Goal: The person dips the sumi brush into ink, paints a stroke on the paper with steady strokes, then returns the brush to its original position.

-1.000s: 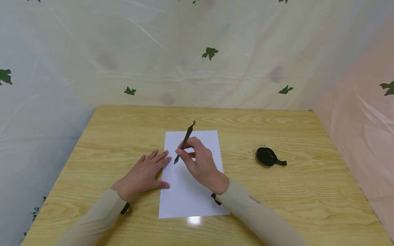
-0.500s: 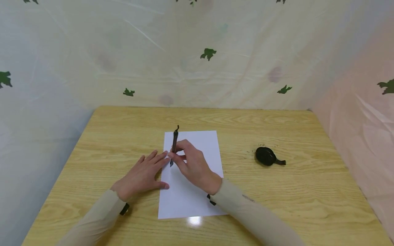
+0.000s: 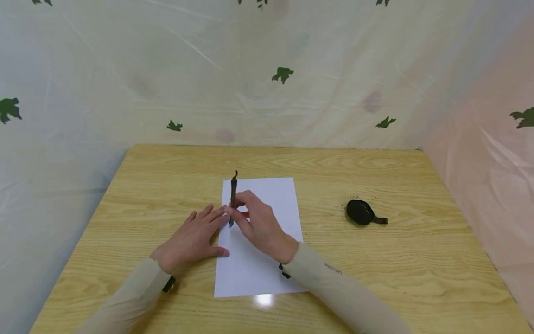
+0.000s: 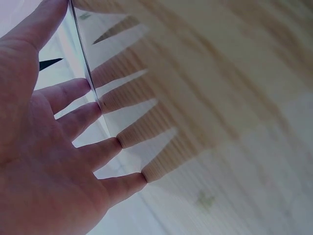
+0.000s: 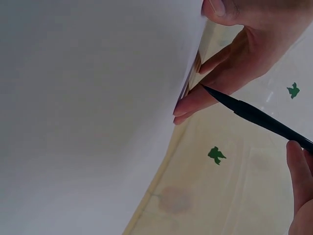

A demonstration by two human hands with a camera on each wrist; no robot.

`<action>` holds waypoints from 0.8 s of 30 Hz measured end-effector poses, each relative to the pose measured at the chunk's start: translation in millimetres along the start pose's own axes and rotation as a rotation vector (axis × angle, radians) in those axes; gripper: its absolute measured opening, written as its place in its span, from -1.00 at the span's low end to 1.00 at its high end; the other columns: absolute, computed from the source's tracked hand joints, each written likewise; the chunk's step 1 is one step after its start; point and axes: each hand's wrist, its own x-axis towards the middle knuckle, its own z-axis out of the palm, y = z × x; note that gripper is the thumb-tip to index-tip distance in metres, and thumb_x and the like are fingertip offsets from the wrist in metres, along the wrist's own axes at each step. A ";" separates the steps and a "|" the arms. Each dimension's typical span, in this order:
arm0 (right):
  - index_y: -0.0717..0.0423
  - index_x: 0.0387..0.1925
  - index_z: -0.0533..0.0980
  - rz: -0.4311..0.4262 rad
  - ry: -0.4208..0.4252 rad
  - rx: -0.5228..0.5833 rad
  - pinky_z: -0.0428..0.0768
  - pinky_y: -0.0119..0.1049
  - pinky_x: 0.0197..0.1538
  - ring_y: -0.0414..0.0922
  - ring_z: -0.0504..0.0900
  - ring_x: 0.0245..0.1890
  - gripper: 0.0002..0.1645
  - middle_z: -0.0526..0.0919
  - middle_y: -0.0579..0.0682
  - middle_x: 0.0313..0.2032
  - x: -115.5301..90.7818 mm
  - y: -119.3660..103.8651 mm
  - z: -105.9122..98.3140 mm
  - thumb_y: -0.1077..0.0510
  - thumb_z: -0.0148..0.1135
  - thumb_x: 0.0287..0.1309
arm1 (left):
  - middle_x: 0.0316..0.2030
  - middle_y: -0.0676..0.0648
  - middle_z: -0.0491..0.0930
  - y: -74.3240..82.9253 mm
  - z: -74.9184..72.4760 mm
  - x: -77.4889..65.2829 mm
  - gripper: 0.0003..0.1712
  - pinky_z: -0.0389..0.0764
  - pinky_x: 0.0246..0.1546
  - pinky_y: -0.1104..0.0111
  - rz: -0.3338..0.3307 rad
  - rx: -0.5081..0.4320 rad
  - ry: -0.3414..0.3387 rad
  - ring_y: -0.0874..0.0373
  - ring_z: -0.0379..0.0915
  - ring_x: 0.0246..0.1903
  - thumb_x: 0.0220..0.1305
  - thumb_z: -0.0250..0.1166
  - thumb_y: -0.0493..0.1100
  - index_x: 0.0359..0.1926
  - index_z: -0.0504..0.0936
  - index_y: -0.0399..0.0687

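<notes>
My right hand point(image 3: 264, 227) pinches a dark ink brush point(image 3: 233, 190) between thumb and fingers, nearly upright over the left part of a white paper sheet point(image 3: 250, 278). In the right wrist view the brush point(image 5: 264, 120) has a pointed dark tip, which looks slightly apart from the paper point(image 5: 88, 122). No marks show on the visible part of the sheet. My left hand point(image 3: 193, 241) rests with fingers spread, fingertips and thumb on the sheet's left edge. The left wrist view shows this palm point(image 4: 54, 152) and the straight fingers, with the brush tip point(image 4: 50, 64) behind.
A small black dish with a short handle point(image 3: 359, 212) stands to the right of the paper, with dark specks around it. The wooden table point(image 3: 396, 278) meets a pale hanging cloth point(image 3: 325, 106) with green leaf-like shapes at its back and sides.
My right hand has moved left and slightly toward me with the brush, bringing it close to the left fingertips. The brush has swung from slanted to nearly upright. The left hand stays put.
</notes>
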 end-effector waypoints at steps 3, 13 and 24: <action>0.24 0.06 0.37 0.004 -0.004 -0.003 0.66 -0.53 -0.10 -0.02 0.71 -0.07 -0.63 0.59 0.12 -0.10 1.0 -0.1 0.7 0.37 0.33 0.33 | 0.58 -0.08 0.17 0.8 -1.2 0.2 0.16 0.00 0.40 -0.42 -0.008 0.000 -0.009 -0.31 -0.13 0.58 0.11 0.54 0.29 0.60 0.24 -0.02; 0.23 0.08 0.36 0.005 -0.015 -0.009 0.65 -0.55 -0.10 -0.02 0.70 -0.06 -0.62 0.59 0.11 -0.09 2.3 0.1 3.7 0.37 0.31 0.34 | 0.57 -0.11 0.20 0.0 -3.4 -0.3 0.13 0.02 0.38 -0.43 0.003 0.003 -0.006 -0.32 -0.09 0.57 0.13 0.53 0.28 0.58 0.27 -0.07; 0.22 0.08 0.35 0.019 -0.045 -0.049 0.66 -0.52 -0.09 -0.03 0.71 -0.05 -0.62 0.59 0.11 -0.09 3.3 -1.6 3.8 0.33 0.31 0.36 | 0.56 -0.11 0.22 0.5 -3.8 -1.1 0.10 0.05 0.37 -0.43 0.009 0.005 0.001 -0.32 -0.07 0.56 0.15 0.52 0.28 0.57 0.30 -0.08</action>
